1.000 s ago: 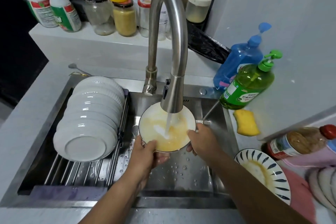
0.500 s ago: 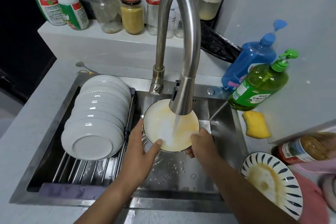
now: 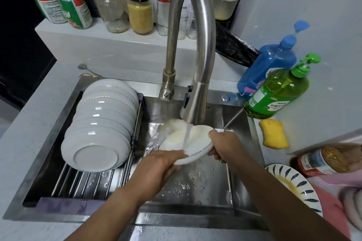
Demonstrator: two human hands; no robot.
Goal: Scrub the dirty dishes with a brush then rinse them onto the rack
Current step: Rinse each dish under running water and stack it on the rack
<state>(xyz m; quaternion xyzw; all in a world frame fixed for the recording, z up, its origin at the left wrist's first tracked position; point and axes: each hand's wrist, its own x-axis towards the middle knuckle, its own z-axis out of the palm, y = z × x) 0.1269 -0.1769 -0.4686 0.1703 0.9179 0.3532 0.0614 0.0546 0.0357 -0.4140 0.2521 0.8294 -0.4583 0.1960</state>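
Head view: the plate (image 3: 188,141) sits tilted under the faucet (image 3: 193,45), so the stream strikes its face and, I judge, carries the yellowish residue down into the sink (image 3: 195,182). The left hand (image 3: 162,164) grips the rim nearest the person, fingers curled over the edge; the right hand (image 3: 225,145) holds the rim right of the faucet's stream, steadying the tilt. Left of the faucet, washed bowls (image 3: 101,123) lean stacked on the rack (image 3: 88,184), presumably to drain. Right of the faucet, a soiled patterned plate (image 3: 293,182) waits on the bench (image 3: 274,154).
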